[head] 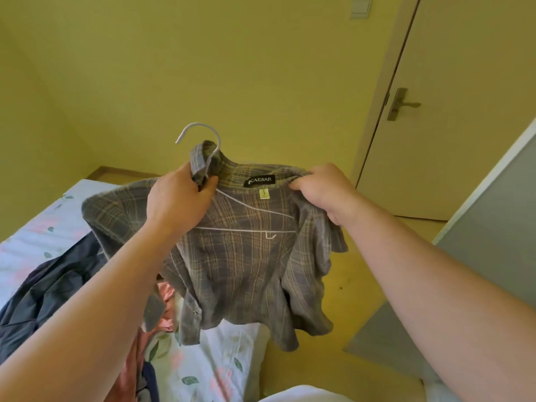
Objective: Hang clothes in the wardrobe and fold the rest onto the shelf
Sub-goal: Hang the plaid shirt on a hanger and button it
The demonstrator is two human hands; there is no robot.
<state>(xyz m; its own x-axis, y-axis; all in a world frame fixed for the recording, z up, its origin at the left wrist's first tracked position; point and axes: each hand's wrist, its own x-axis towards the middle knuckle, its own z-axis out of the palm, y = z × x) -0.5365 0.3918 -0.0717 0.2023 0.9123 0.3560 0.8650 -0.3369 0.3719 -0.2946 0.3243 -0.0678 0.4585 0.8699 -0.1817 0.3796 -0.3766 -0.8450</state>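
Note:
A grey plaid shirt (243, 268) with a black collar label hangs in the air in front of me, its open front facing me. A white wire hanger (203, 134) sits inside it, hook sticking up above the collar. My left hand (177, 198) grips the collar's left side together with the hanger's neck. My right hand (322, 190) pinches the collar and shoulder fabric on the right. The hanger's right arm lies inside the shirt, short of the right shoulder.
Below lies a bed (37, 227) with a floral sheet, carrying a dark navy garment (52, 297) and a pink garment (166, 297). A grey wardrobe door (487, 242) stands at the right. A closed room door (452, 111) is behind, with yellow walls and floor.

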